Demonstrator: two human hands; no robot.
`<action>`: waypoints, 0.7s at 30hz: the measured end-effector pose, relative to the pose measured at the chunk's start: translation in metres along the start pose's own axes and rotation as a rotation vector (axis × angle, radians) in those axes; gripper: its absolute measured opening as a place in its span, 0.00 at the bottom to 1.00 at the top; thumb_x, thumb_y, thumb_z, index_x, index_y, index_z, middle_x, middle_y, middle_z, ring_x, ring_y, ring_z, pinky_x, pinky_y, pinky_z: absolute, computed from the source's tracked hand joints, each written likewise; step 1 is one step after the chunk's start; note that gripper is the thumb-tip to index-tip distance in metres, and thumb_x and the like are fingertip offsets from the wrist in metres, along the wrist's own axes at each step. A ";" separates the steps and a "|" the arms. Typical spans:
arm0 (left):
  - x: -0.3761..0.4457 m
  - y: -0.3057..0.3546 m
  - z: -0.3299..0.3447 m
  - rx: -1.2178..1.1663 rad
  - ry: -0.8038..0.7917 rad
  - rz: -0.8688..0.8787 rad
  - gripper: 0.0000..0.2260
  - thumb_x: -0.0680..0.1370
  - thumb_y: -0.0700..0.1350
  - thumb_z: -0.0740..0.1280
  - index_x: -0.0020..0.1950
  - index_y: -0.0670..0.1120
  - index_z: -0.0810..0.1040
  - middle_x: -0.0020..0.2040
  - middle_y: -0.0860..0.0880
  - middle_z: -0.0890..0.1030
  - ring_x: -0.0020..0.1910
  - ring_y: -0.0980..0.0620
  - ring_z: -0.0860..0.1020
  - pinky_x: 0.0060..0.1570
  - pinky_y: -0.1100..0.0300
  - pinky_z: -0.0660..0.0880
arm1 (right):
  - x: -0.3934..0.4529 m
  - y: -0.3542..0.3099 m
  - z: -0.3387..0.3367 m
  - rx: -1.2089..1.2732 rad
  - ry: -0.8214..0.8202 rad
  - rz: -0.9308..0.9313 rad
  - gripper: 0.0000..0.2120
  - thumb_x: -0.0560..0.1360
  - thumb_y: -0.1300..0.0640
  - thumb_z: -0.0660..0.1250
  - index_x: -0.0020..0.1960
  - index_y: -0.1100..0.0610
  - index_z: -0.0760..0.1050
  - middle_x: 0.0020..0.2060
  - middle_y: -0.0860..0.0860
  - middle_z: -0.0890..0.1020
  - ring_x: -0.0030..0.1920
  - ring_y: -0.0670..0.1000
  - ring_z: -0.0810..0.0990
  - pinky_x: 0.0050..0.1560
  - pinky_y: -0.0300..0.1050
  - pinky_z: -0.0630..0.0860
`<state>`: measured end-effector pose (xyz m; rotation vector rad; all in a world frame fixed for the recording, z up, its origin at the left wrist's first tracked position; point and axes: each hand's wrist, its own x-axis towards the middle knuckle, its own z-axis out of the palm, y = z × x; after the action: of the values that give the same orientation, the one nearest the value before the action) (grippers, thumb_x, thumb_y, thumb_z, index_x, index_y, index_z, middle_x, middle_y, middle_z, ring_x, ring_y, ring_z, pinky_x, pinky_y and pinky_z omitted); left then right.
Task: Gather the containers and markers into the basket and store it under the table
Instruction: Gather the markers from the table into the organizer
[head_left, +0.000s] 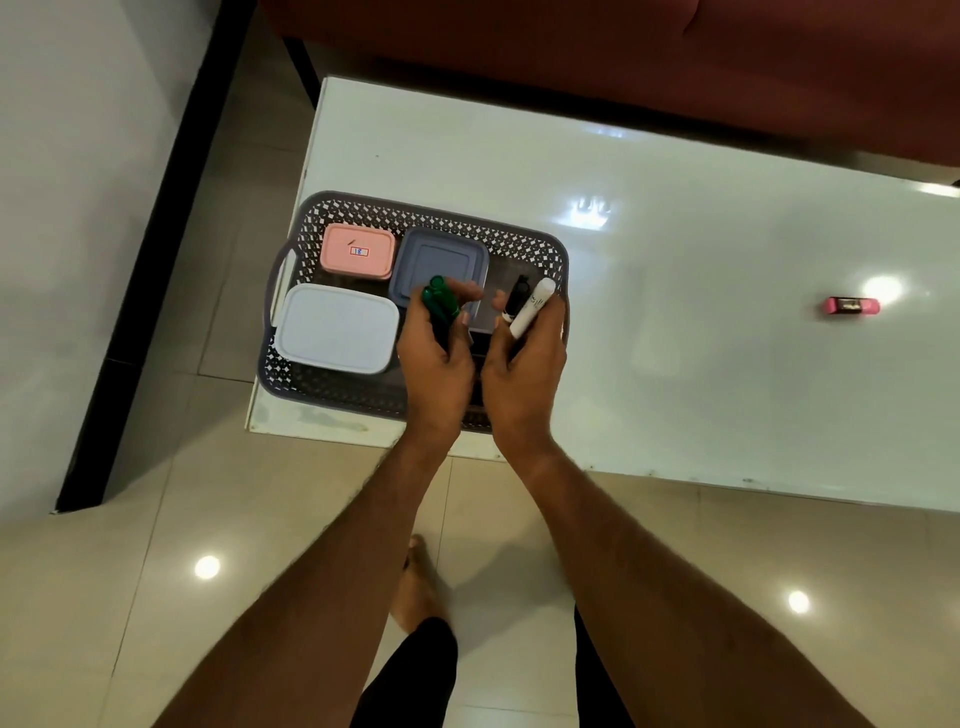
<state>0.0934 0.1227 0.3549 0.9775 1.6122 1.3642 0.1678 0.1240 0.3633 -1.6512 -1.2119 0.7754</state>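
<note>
A grey perforated basket (322, 387) sits on the left end of the white table (701, 338). Inside it lie a pink container (357, 251), a grey-blue container (441, 257) and a pale white container (336, 328). My left hand (436, 358) hovers over the basket's right half, closed around green markers (436, 299). Beside it, my right hand (524, 364) holds a white marker (532, 307) and a black-capped marker (517, 296), also above the basket.
A small pink object (852, 305) lies alone on the table far to the right. A dark red sofa (623, 47) runs behind the table. Tiled floor (234, 571) and my bare foot (415, 582) are below; a black-edged wall panel (156, 234) stands at left.
</note>
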 end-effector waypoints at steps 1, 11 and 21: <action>-0.001 -0.002 0.001 0.008 0.000 0.000 0.12 0.81 0.30 0.63 0.61 0.40 0.76 0.57 0.45 0.83 0.61 0.51 0.81 0.67 0.49 0.76 | -0.003 0.002 0.000 -0.006 -0.025 0.009 0.13 0.81 0.67 0.65 0.65 0.64 0.70 0.47 0.43 0.77 0.49 0.34 0.78 0.48 0.26 0.73; 0.000 -0.006 0.004 -0.028 -0.021 0.004 0.17 0.76 0.24 0.63 0.62 0.39 0.74 0.58 0.42 0.82 0.61 0.46 0.81 0.67 0.44 0.76 | -0.001 0.004 0.006 -0.022 -0.081 0.059 0.20 0.80 0.69 0.62 0.70 0.58 0.65 0.58 0.50 0.79 0.56 0.46 0.80 0.56 0.29 0.76; 0.000 -0.008 0.002 0.054 -0.048 0.021 0.17 0.76 0.26 0.65 0.61 0.39 0.78 0.57 0.46 0.82 0.61 0.50 0.81 0.66 0.48 0.77 | -0.003 0.013 0.008 -0.036 -0.099 -0.008 0.21 0.79 0.70 0.63 0.71 0.59 0.68 0.62 0.52 0.77 0.62 0.43 0.76 0.62 0.28 0.71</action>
<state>0.0947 0.1229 0.3470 1.0536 1.6149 1.3072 0.1649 0.1221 0.3480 -1.6524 -1.3074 0.8436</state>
